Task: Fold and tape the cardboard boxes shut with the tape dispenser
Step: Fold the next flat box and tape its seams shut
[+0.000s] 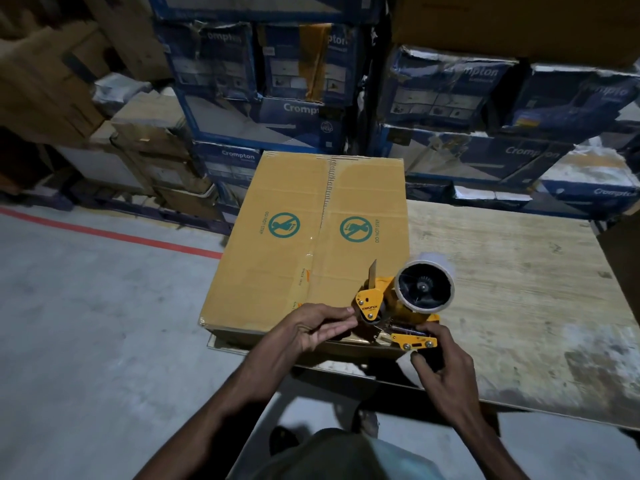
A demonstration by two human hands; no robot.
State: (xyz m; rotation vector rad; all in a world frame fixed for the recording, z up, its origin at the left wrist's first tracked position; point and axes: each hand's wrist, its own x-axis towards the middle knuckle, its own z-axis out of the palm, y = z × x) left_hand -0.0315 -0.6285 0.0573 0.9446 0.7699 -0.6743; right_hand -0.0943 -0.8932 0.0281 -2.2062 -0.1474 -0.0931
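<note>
A brown cardboard box (304,237) with two green "do not step" marks lies on the left end of a worn wooden table (512,289). Its top flaps are folded down and meet along the middle seam. Over the box's near right corner is a yellow tape dispenser (394,306) carrying a clear tape roll (426,285). My right hand (440,365) grips the dispenser's handle from below. My left hand (318,327) pinches at the dispenser's front roller, where the tape end comes out, just above the box's near edge.
Stacks of blue printed cartons (467,98) rise right behind the table. Plain brown cartons (69,81) are piled at the left. The grey floor (86,323) with a red line (114,233) lies left of the table.
</note>
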